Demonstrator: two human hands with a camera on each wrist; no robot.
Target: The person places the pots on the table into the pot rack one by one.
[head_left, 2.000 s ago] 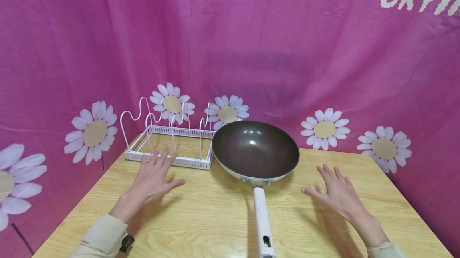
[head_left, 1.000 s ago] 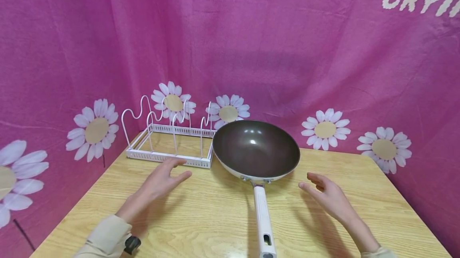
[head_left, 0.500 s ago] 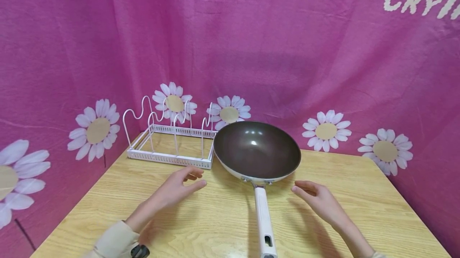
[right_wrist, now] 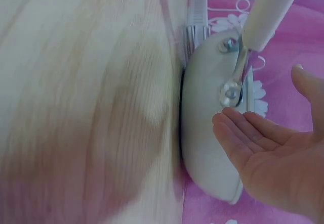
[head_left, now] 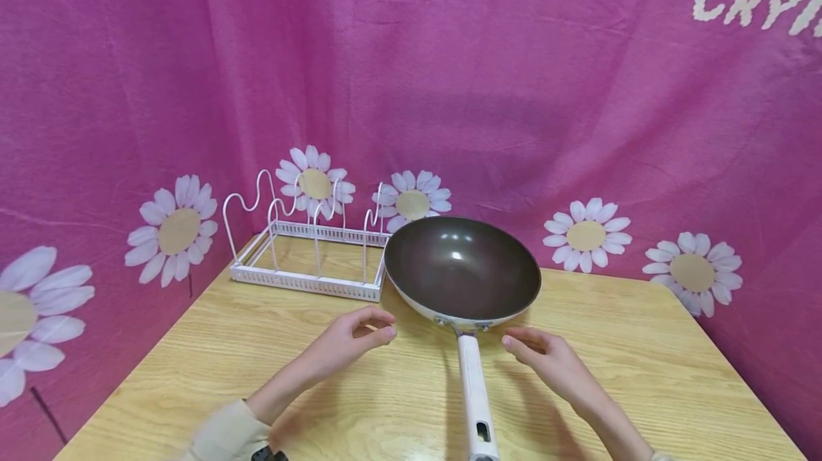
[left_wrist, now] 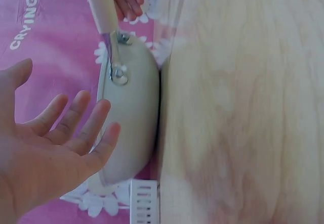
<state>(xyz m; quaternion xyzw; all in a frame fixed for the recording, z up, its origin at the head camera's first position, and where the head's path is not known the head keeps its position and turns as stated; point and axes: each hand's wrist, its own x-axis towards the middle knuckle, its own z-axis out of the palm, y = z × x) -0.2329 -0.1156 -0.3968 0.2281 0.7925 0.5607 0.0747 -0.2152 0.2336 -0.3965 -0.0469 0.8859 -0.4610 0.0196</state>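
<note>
A deep frying pan (head_left: 462, 272) with a dark inside and pale outside stands on the wooden table, its white handle (head_left: 477, 397) pointing at me. My left hand (head_left: 343, 343) hovers left of the handle, fingers loosely bent, holding nothing. On the other side my right hand (head_left: 549, 361) is in the air near the pan's front right rim, also holding nothing. Both wrist views show relaxed fingers close to the pan's pale outer wall (left_wrist: 134, 118), and a gap shows between the thumb and fingers of each hand.
A white wire pan rack (head_left: 305, 282) with several upright loops stands left of the pan, close beside it. The wooden table (head_left: 385, 411) ends at a pink curtain (head_left: 488, 90) printed with daisies, which hangs behind and at both sides.
Both hands have drawn inward toward the pan handle from farther out at either side. Their fingers were spread and are now loosely bent. The pan and rack have stayed in place.
</note>
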